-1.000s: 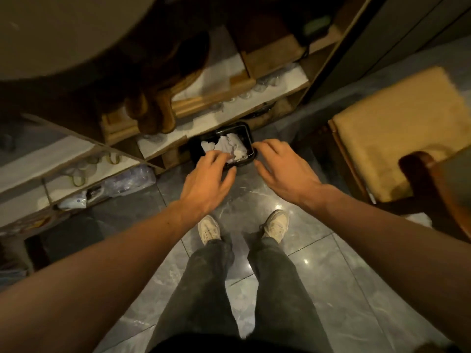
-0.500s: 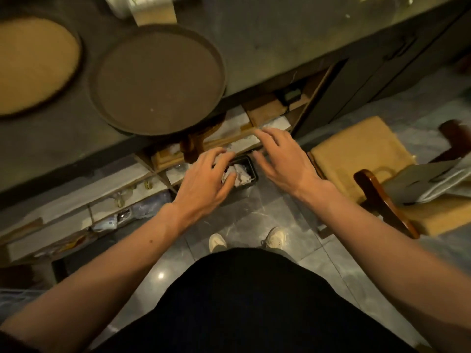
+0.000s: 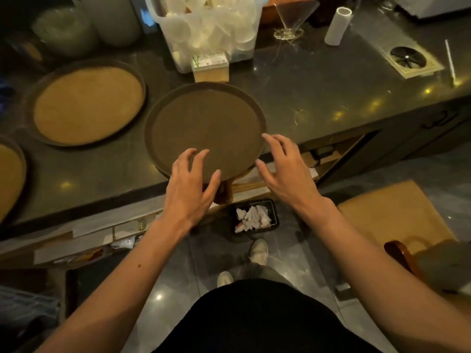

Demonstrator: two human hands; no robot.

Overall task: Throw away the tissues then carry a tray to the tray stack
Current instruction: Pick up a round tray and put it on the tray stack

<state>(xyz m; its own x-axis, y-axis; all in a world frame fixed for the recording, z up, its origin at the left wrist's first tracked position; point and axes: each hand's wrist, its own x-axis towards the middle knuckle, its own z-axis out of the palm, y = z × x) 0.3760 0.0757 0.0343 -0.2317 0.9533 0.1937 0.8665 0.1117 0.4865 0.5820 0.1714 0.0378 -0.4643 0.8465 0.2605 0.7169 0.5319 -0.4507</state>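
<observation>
Now both hands hang with fingers spread over the near edge of a round brown tray, and neither holds anything. The left hand is open, its fingertips over the tray's near rim; whether they press on it cannot be told. The right hand is open too, fingers splayed just beside the tray's right near edge, its forefinger tip at the rim.

That tray is dark brown with a raised rim and a dull, grainy face, bare of anything. It lies flat on the dark tabletop with its near part jutting past the tabletop's front edge. To its left, well apart, sits a second round tray with a lighter tan face, and part of a third tray shows at the left border.

Below the edge, on the grey floor, stands a small black bin with crumpled white tissues inside, between the two forearms in this view. Behind the brown tray a clear tub of plastic cups stands on the tabletop, with a small box against its front, and a white roll further right
</observation>
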